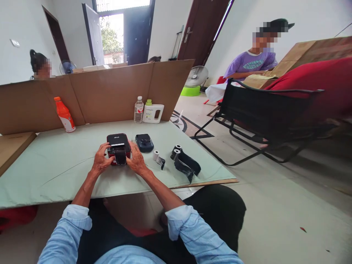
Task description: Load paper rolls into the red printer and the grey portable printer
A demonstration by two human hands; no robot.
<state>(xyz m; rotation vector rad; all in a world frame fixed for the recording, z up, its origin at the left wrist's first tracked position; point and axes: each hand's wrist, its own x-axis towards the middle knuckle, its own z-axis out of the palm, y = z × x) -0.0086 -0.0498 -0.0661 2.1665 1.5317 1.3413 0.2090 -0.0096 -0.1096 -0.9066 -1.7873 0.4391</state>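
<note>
A small black and red label printer [118, 144] sits on the pale green tabletop [55, 165], with a dark strip hanging from its front. My left hand [101, 158] grips its left side with curled fingers. On its right side rests my right hand [136, 158], fingers closed against the casing. A second, dark blue printer [144, 142] lies just to the right. Beyond that lie a small white roll [156, 155] and two rolls with black tape [184, 163] unwound.
An orange bottle [64, 114], a water bottle [139, 109] and a white jug [153, 113] stand against a cardboard screen [110, 91]. A black folding chair [264, 117] is at the right. Two other people sit beyond, far left and far right.
</note>
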